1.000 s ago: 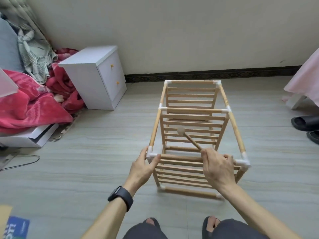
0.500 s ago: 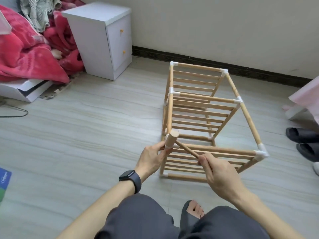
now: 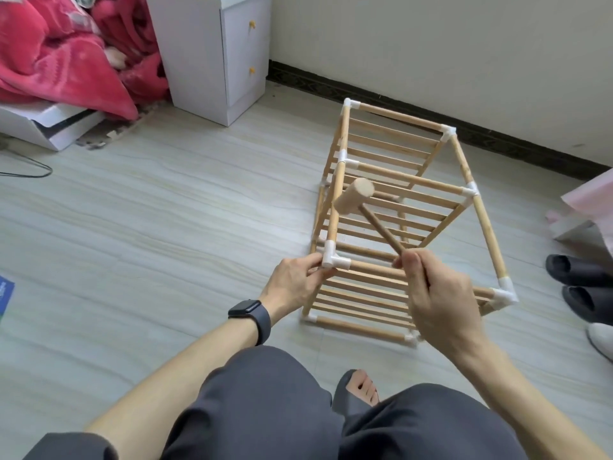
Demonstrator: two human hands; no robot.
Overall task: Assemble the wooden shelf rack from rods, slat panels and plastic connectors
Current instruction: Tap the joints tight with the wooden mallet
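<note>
Pale wood-grain floor (image 3: 166, 210) under a cream wall (image 3: 431, 44) with dark skirting. Far left, a heaped red blanket (image 3: 59, 61); just beside it, a white cabinet (image 3: 212, 54) with two small yellow knobs. Towards the middle, reaches in with the left hand (image 3: 295, 283), a dark watch (image 3: 250, 315) on the wrist, and pinches the white connector (image 3: 333, 258) between thumb and fingers (image 3: 315, 260), narrow around the plastic. Sits at the near upper left corner of the rack (image 3: 488, 234), which lies on the floor near the wall, rods joined, slat panels set inside. Right of that, grips the lower end of the mallet (image 3: 353, 200) handle in the right hand (image 3: 438, 303), fingers curled tight round the wood. Holds the mallet head raised, up and slightly right of the pinched connector, clear of it. Far right, dark slippers (image 3: 580, 277) on the floor below a pink cloth (image 3: 593, 200).
</note>
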